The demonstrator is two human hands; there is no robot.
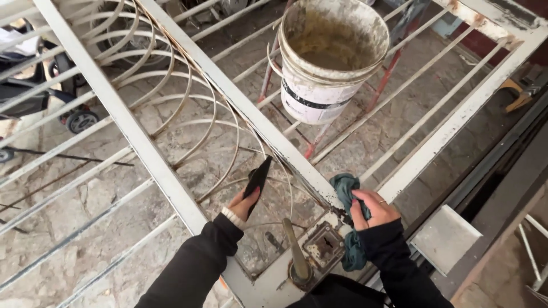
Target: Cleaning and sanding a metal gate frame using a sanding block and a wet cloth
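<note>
One bucket (328,60), one teal rag (348,219), one black sanding strip (257,179), one door handle (295,256), and two hands are in view.

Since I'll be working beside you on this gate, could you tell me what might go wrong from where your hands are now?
The right hand presses a teal rag against the white metal frame where the paint is chipped and rusty; a sharp edge could perhaps cut through the cloth. The left hand holds a dark flat tool between thin curved bars, where fingers might get pinched. The dirty bucket on its red stand could tip if the frame is jolted.
</note>
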